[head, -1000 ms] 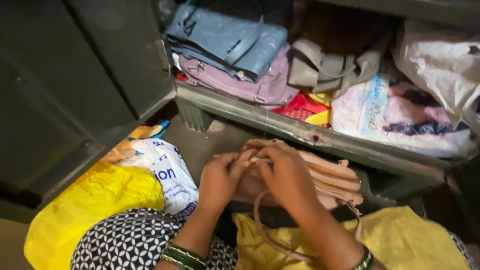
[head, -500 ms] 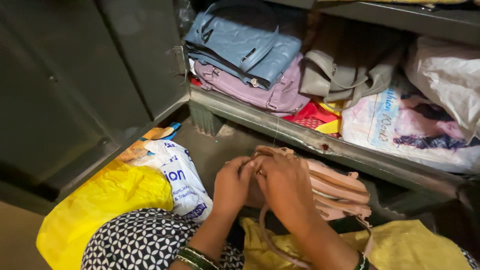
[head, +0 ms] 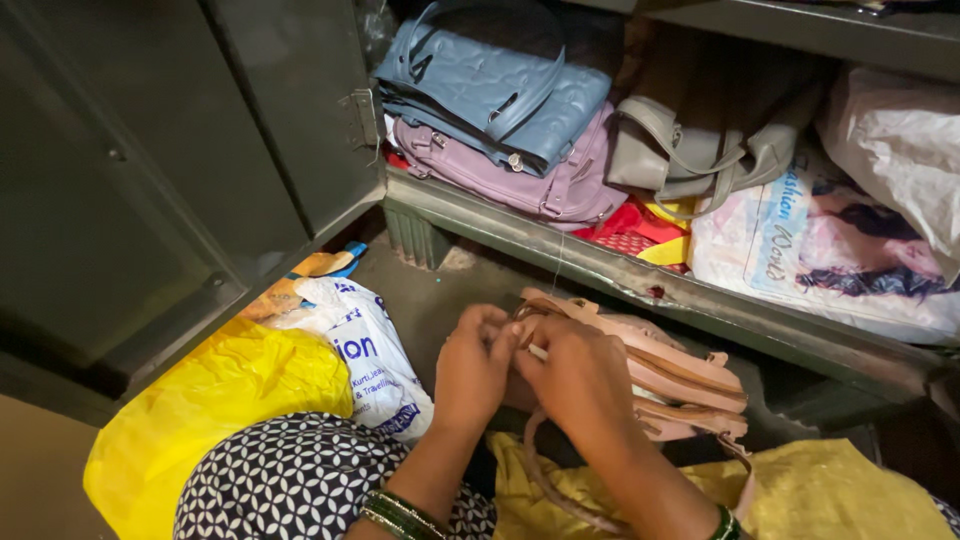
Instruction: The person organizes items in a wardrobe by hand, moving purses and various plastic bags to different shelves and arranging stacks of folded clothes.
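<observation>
The pink handbag (head: 660, 375) lies on the floor in front of an open metal cupboard, just below its bottom shelf (head: 640, 275), at about 5 o'clock from the frame's centre. Both hands meet at the bag's near end. The left hand (head: 472, 365) has its fingers curled, pinching at the bag's top edge, and the right hand (head: 580, 380) is closed over the same spot, thumb and fingers gripping a small pale part there; what exactly that part is cannot be told. The bag's long strap (head: 545, 480) loops down toward 6 o'clock over a yellow cloth (head: 830, 495).

At 8 o'clock from the hands sit a bright yellow plastic bag (head: 215, 395) and, touching it, a white printed carrier bag (head: 365, 350). A black-and-white patterned garment (head: 290, 480) covers the person's knee at 7 o'clock.

On the shelf, at 12 o'clock, a blue quilted handbag (head: 490, 85) rests on top of a mauve handbag (head: 510, 175). Beside them at 1 o'clock slumps a grey handbag (head: 700, 150), with red and yellow items (head: 650, 225) tucked under it. A printed plastic bag (head: 830, 250) lies at 2 o'clock. The cupboard door (head: 150, 170) stands open at 10 o'clock.
</observation>
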